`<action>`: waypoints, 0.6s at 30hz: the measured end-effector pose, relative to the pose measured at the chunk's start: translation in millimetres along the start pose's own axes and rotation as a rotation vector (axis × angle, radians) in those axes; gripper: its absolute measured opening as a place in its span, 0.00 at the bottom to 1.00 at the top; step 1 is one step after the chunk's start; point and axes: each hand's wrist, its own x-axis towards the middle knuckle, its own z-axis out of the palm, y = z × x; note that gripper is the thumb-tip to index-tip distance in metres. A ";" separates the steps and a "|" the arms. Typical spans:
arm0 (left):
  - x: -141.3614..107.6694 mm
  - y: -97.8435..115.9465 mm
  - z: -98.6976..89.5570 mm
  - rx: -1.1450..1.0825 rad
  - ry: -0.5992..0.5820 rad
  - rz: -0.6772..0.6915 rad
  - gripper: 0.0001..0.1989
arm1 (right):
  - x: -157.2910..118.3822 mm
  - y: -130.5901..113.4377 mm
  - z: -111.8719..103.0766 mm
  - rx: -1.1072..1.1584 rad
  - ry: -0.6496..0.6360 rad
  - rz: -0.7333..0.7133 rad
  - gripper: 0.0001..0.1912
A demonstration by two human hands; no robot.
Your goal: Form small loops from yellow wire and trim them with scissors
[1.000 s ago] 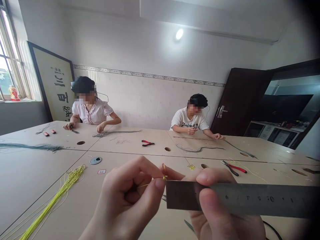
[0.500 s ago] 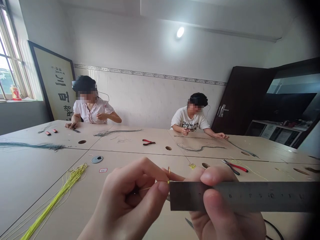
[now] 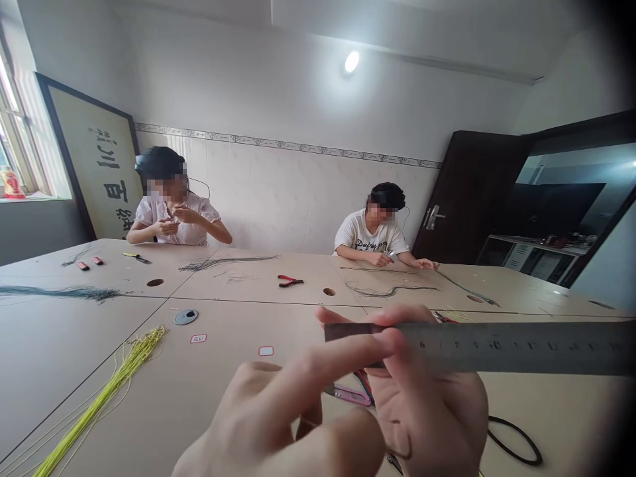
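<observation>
My right hand [image 3: 427, 404] grips a metal ruler [image 3: 497, 346], which lies level across the view with its end to the left. My left hand [image 3: 293, 411] is just left of it, with its index fingertip at the ruler beside my right thumb. Its other fingers are curled, and a small thin loop [image 3: 408, 445] shows beside its thumb tip; the rest of that piece is hidden. Partly behind my hands on the table lie pink-handled snips [image 3: 354, 395]. A bundle of yellow-green cords [image 3: 112, 391] lies at the left.
Two people sit across the table [image 3: 209, 391], their hands raised or at thin strands. Red-handled pliers [image 3: 289, 281], a grey round cover [image 3: 186, 317], small labels [image 3: 265, 351], dark strand bundles [image 3: 59, 291] and a black loop [image 3: 521, 447] lie about.
The ruler has risen a little. My left hand has moved right, its index finger now over the ruler, and the small loop is lower. The person at the left has raised both hands near the chest.
</observation>
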 end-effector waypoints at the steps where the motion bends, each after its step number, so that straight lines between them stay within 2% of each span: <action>1: 1.4 -3.2 0.6 0.042 -0.013 0.034 0.10 | 1.0 0.7 -0.3 -0.007 0.018 -0.009 0.03; 3: 3.8 -11.8 -1.4 0.148 0.011 0.042 0.09 | 3.5 1.9 -1.8 -0.037 0.069 -0.038 0.04; 6: 1.4 -18.3 -7.9 0.222 0.123 -0.053 0.09 | 7.1 3.5 -5.1 -0.112 0.159 -0.087 0.04; 8: -3.4 -14.3 -8.3 0.206 0.055 -0.030 0.10 | 8.2 4.7 -6.9 -0.171 0.186 -0.115 0.05; 10: -6.6 -8.1 -3.5 0.184 0.037 0.027 0.13 | 8.7 6.4 -7.3 -0.210 0.201 -0.127 0.05; 12: -5.4 -5.2 2.8 0.187 0.045 0.017 0.11 | 9.5 8.3 -6.6 -0.227 0.209 -0.122 0.04; 15: 3.1 -9.3 5.6 0.035 0.053 -0.124 0.09 | 10.5 9.6 -4.8 -0.223 0.194 -0.135 0.04; 18: 10.5 -14.1 -0.6 -0.159 0.050 -0.305 0.09 | 8.6 7.5 -4.3 -0.136 0.091 -0.139 0.04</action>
